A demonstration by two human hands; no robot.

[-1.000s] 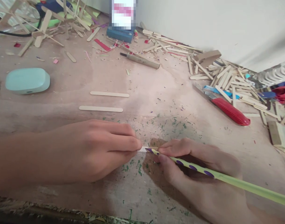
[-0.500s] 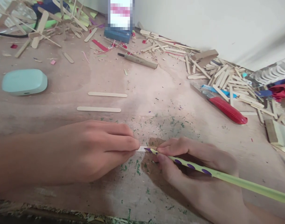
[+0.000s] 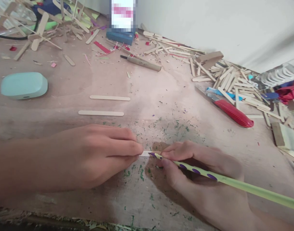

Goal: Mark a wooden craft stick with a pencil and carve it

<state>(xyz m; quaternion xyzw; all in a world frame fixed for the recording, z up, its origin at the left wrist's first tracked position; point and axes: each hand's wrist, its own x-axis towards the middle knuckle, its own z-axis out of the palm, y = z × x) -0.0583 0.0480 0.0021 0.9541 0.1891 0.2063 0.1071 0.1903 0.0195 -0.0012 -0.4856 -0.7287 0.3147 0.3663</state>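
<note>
My left hand (image 3: 108, 157) has its fingertips pressed together on the left end of a wooden craft stick (image 3: 144, 153), which lies low over the table. Much of that stick is hidden by my fingers. Between the thumb and fingers of my right hand (image 3: 204, 176) is a light green pencil (image 3: 247, 189) with purple oval grip marks. Its purple tip touches the stick just right of my left fingertips. Beyond my left hand, two more craft sticks lie roughly parallel, a nearer one (image 3: 101, 113) and a farther one (image 3: 110, 98).
A red utility knife (image 3: 233, 113) lies at the right, by a heap of craft sticks (image 3: 230, 78). A pale teal case (image 3: 24, 85) sits at the left. Farther back are a blade tool (image 3: 144, 63) and a blue block (image 3: 119, 37) below a blurred screen. Green shavings dot the wooden table (image 3: 65, 208).
The whole view has shifted very slightly. Both hands keep their hold, and the pencil tip stays at about the same spot on the stick.
</note>
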